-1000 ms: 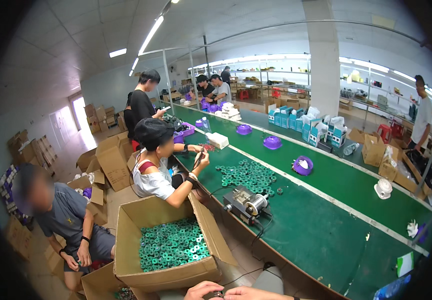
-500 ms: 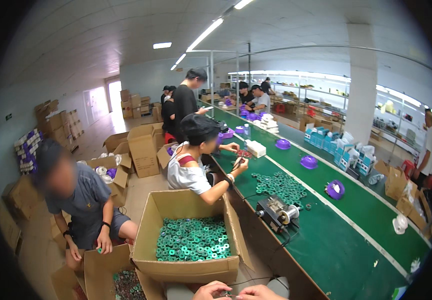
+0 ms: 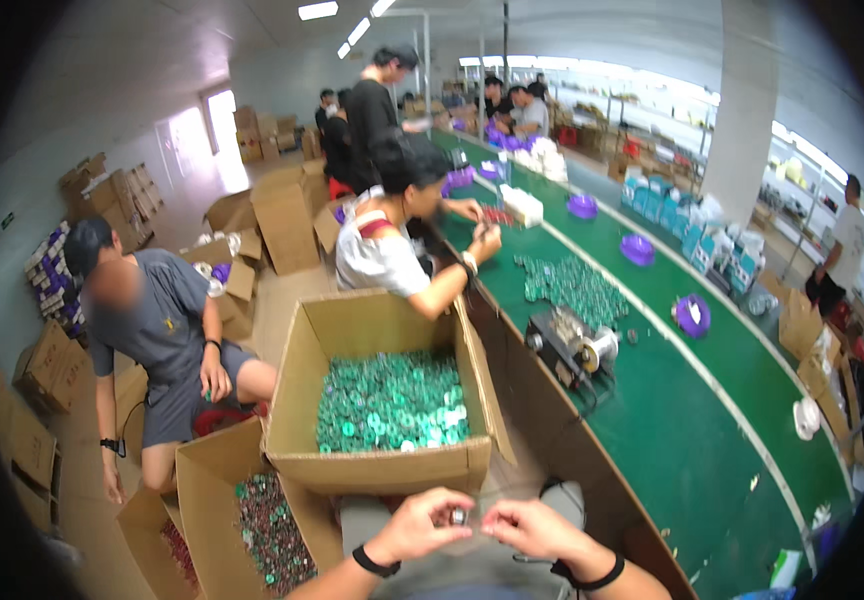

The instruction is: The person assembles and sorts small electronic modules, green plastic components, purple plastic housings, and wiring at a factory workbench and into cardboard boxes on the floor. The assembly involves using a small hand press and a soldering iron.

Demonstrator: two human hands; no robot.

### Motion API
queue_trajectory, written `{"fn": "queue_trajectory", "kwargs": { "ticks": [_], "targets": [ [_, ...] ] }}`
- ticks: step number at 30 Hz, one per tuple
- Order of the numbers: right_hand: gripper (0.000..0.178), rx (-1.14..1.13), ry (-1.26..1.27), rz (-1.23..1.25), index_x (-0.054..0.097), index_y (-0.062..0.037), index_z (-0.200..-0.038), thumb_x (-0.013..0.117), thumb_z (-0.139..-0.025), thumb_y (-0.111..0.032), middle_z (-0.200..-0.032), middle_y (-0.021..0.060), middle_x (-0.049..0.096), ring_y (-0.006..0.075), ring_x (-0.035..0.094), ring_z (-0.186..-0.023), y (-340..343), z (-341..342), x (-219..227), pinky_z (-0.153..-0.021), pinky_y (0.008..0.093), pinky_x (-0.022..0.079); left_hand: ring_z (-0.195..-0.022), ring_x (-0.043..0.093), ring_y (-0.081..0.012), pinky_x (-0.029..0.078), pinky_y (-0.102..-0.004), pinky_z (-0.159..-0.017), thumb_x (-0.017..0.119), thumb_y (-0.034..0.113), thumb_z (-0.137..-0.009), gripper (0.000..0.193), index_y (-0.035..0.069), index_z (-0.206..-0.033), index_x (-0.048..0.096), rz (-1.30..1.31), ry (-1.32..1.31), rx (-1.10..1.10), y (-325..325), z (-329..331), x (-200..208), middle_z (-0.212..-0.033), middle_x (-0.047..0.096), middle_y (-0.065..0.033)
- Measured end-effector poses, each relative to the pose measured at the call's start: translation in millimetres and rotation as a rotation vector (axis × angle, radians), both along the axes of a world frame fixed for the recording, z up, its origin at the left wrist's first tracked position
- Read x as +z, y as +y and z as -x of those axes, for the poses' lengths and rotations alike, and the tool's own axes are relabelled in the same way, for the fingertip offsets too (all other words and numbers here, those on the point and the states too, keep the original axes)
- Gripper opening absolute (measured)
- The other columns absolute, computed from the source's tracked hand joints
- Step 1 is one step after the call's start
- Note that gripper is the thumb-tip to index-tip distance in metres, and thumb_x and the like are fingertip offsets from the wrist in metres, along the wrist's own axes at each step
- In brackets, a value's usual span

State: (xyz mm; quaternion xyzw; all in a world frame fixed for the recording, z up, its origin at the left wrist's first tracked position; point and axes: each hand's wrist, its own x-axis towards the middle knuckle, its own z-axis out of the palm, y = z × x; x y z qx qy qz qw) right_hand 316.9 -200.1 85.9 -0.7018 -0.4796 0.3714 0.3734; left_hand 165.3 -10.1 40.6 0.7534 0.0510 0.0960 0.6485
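Low in the view, above my lap, my left hand [image 3: 424, 526] is closed, its fingers curled round a small roundish piece [image 3: 459, 516] with a silvery face, too blurred to name. My right hand [image 3: 532, 529] is just beside it, thumb and fingers pinched together. Whatever lies in that pinch is too small to make out. Both wrists wear black bands. Straight beyond my hands stands a large open cardboard box [image 3: 377, 472], heaped with small green ring-shaped parts [image 3: 382, 400].
Left of my knees, a lower carton [image 3: 207, 510] holds mixed red and green parts, beside a seated person [image 3: 167, 330]. On my right runs a green conveyor table [image 3: 667, 480] with a soldering unit and wire spool [image 3: 572, 345], loose green rings [image 3: 567, 285] and purple bowls [image 3: 692, 315]. Another worker [image 3: 402, 230] sits ahead.
The view has tipped downward, so my hands and forearms show more fully. The seated person at left has straightened, one arm now hanging lower beside the cartons.
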Motion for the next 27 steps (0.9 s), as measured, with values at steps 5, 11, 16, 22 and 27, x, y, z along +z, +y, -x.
{"fn": "queue_trajectory", "kwargs": {
  "ticks": [5,11,16,22,27],
  "targets": [
    [0.020,-0.184,0.028,-0.025,0.067,-0.0039,-0.099,0.061,-0.097,-0.022,-0.065,0.0130,0.062,0.0231,0.059,-0.056,8.0,6.0,12.6,-0.057,0.0382,0.047,-0.099,0.069,-0.0193,0.058,-0.0333,-0.088,0.060,0.002,-0.096,0.032,-0.004,-0.127,0.057,0.428,0.176,-0.027,5.8,-3.0,15.0,-0.109,0.070,-0.0155],
    [0.019,-0.149,-0.049,-0.015,0.067,-0.0030,-0.100,0.060,-0.096,-0.021,-0.064,0.0154,0.062,0.0299,0.062,-0.058,1.7,4.0,6.0,-0.057,0.0394,0.047,-0.094,0.068,-0.0178,0.059,-0.0329,-0.085,0.059,0.007,-0.098,0.027,-0.003,-0.124,0.059,0.397,0.196,-0.033,-0.4,-11.2,11.2,-0.109,0.069,-0.0132],
    [0.018,-0.218,0.005,-0.066,0.066,-0.0029,-0.100,0.060,-0.096,-0.019,-0.067,0.0149,0.063,0.0295,0.065,-0.062,-2.4,4.1,-2.4,-0.058,0.0396,0.048,-0.092,0.068,-0.0162,0.059,-0.0329,-0.084,0.061,0.008,-0.097,0.026,-0.003,-0.121,0.060,0.400,0.244,-0.025,-4.3,-10.0,4.9,-0.111,0.067,-0.0098],
    [0.015,-0.259,0.051,-0.080,0.066,-0.0030,-0.099,0.061,-0.096,-0.017,-0.066,0.0104,0.061,0.0217,0.062,-0.061,2.1,2.4,-4.6,-0.057,0.0367,0.046,-0.084,0.066,-0.0117,0.057,-0.0279,-0.080,0.067,0.007,-0.094,0.028,-0.001,-0.120,0.063,0.066,0.209,-0.024,-5.1,-17.7,12.7,-0.101,0.068,-0.0037],
    [0.013,-0.235,0.035,-0.074,0.065,-0.0029,-0.095,0.061,-0.096,-0.015,-0.064,0.0094,0.057,0.0198,0.059,-0.059,1.1,-0.8,-11.4,-0.056,0.0358,0.045,-0.081,0.066,-0.0096,0.055,-0.0240,-0.076,0.073,0.007,-0.089,0.035,0.000,-0.122,0.063,-0.109,0.270,-0.117,-1.2,-20.2,15.5,-0.097,0.068,-0.0017]
  ]
}}
